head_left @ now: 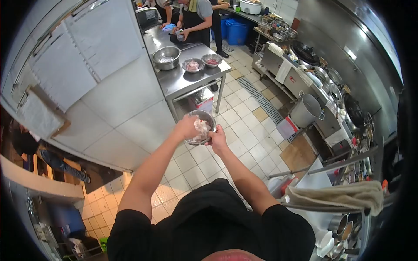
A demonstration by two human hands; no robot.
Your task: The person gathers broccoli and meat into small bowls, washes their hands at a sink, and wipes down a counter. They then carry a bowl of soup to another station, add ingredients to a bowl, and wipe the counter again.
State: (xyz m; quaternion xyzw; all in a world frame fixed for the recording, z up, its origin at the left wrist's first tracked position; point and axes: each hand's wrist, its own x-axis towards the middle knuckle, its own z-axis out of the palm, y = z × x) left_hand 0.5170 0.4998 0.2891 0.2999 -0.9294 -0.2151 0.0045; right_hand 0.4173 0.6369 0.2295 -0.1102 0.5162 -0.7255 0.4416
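A round metal bowl [209, 116] hangs in the air in front of my body, with pale, wet-looking pieces of food [201, 128] in it. My left hand [186, 127] reaches over the bowl's left side and touches the pale food; its fingertips are partly hidden. On the right side of the bowl, my right hand [217, 140] has its fingers closed on the rim.
A steel table [187, 85] ahead bears a large metal bowl [166, 58] and two small bowls of meat [193, 65]. People [198, 21] stand behind it. A white wall is left; a stove line with a tall pot [306, 111] runs right. A towel [335, 195] hangs on a rail.
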